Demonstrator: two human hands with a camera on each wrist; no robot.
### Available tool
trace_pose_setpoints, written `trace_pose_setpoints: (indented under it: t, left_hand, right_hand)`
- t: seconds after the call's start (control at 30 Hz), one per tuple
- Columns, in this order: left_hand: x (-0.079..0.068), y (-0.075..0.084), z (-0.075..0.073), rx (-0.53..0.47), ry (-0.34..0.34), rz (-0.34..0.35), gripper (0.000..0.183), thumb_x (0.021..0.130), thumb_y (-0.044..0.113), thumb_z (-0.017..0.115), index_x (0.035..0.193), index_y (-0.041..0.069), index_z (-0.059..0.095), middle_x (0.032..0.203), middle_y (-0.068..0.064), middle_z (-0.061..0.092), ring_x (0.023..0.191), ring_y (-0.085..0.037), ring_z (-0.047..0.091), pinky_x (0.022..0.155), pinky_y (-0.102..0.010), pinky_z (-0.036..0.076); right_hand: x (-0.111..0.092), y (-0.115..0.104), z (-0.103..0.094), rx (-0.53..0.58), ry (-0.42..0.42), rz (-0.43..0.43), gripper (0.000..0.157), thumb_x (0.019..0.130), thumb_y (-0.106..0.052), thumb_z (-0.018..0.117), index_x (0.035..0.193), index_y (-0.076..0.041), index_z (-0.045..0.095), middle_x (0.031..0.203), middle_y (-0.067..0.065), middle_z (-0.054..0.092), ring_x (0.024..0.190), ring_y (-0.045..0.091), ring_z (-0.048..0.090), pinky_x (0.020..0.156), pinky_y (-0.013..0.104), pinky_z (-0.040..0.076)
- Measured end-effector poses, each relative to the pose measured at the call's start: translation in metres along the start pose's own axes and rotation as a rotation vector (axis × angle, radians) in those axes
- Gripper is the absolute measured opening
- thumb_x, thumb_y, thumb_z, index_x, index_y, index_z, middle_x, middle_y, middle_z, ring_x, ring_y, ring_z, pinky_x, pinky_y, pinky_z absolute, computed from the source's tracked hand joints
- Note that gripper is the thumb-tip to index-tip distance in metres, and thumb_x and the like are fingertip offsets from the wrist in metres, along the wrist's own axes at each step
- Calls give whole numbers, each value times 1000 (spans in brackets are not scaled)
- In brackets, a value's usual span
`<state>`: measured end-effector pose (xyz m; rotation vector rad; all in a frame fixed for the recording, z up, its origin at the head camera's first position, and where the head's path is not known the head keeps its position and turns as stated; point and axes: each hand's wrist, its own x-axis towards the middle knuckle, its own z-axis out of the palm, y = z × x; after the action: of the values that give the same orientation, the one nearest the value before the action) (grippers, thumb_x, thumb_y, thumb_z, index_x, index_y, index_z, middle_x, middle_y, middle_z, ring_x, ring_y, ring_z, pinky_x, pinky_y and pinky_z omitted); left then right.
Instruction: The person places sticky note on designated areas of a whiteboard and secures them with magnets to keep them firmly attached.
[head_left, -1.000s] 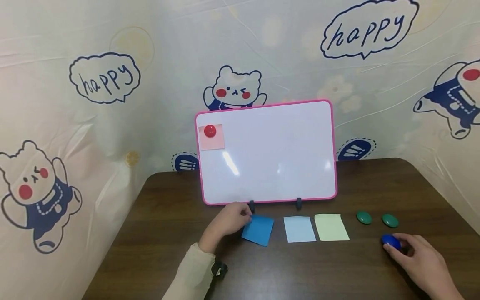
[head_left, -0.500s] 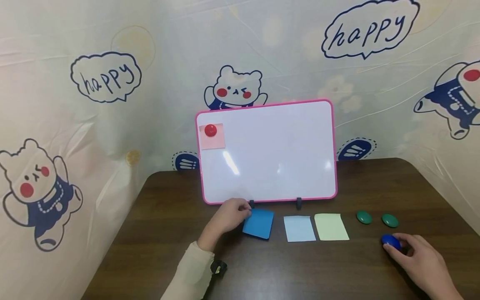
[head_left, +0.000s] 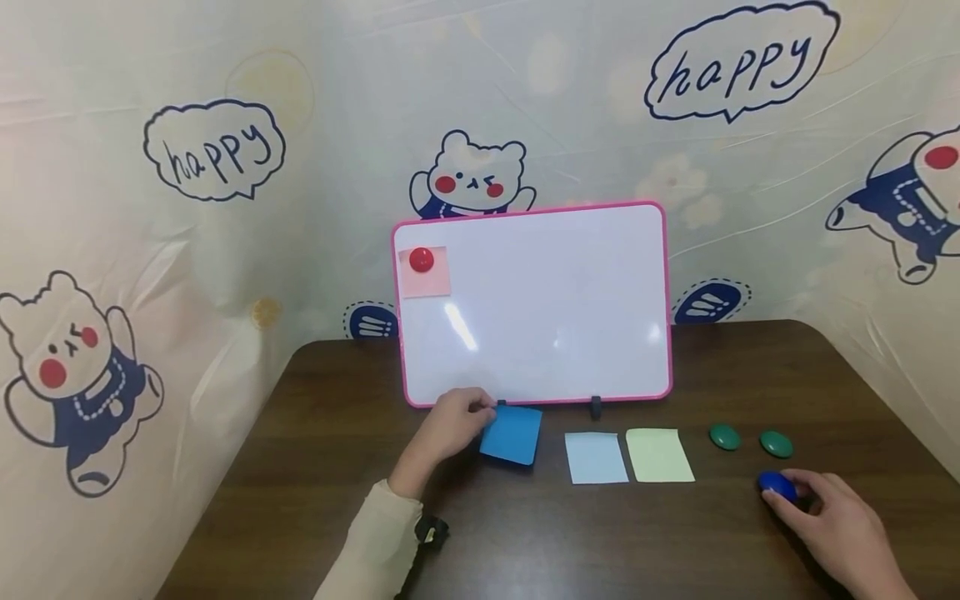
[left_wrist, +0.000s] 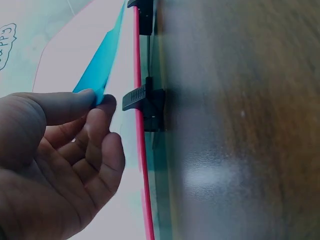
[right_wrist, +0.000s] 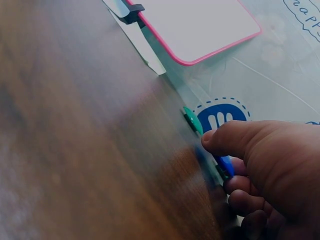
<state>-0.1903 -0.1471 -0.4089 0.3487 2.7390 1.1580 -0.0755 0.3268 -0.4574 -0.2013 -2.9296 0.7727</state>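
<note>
Dark-blue note (head_left: pixel 512 436) in left hand (head_left: pixel 454 423)

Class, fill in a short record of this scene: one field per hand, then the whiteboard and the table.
Left hand: pinches the dark blue note at its corner
Right hand: grips the blue magnet
Whiteboard: pink-rimmed; pink note under a red magnet, upper left
Table: light blue note, pale green note beside it, two green magnets
</note>
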Motion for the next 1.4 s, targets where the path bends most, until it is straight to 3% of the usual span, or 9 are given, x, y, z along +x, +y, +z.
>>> trace_pose_setpoints:
  t: [0.23, 0.53, 0.9, 1.4]
  left_hand:
    - [2, -2, -1, -16, 58, 42, 13, 94, 22, 59, 99, 15, 69, 85, 6, 61, 79, -18, 55, 69, -32, 49]
    - [5, -1, -4, -23, 127, -1, 17, 94, 29, 59, 102, 17, 68, 91, 7, 62, 81, -18, 56, 73, -31, 51]
    - [9, 5, -10, -91, 228, 39, 16, 94, 28, 59, 99, 16, 68, 93, 5, 62, 81, -19, 58, 72, -32, 52]
    - [15, 6, -14, -172, 322, 14, 14, 94, 27, 60, 98, 16, 68, 92, 3, 62, 83, -20, 56, 70, -31, 52]
  right_hand:
    - [0, -1, 0, 7, -7, 4, 58, 88, -47, 62, 115, 5, 58, 93, 11, 54, 70, 19, 47, 51, 26, 35]
    - [0, 1, 1, -2, -11, 9, 60, 88, -48, 61, 115, 5, 58, 92, 10, 53, 69, 19, 46, 53, 29, 35]
    - [0, 1, 2, 1, 0, 14, 59, 88, -48, 61, 115, 5, 58, 93, 11, 53, 72, 20, 47, 53, 29, 36]
    - [1, -1, -2, 6, -36, 12, 61, 88, -50, 60, 116, 5, 57, 95, 12, 54, 72, 20, 47, 54, 29, 36]
